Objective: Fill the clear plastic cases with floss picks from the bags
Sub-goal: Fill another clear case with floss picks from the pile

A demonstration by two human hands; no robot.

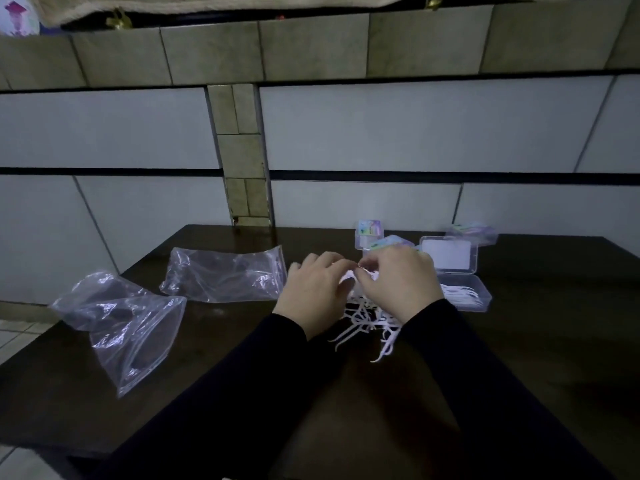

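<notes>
White floss picks (367, 320) lie heaped at centre frame on your dark table (519, 341). Your left hand (317, 292) and right hand (401, 282) meet over the heap, fingertips pinching picks. Right of them an open clear case (464, 292) holds some picks. Two clear bags (121, 320) (225, 275) lie at left.

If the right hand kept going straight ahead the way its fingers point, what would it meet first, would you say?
Most likely the left hand: the right hand points leftward and a little away over the floss picks, fingertips nearly touching the left's. Depth is unclear; passing behind it, the closed cases come next.
</notes>
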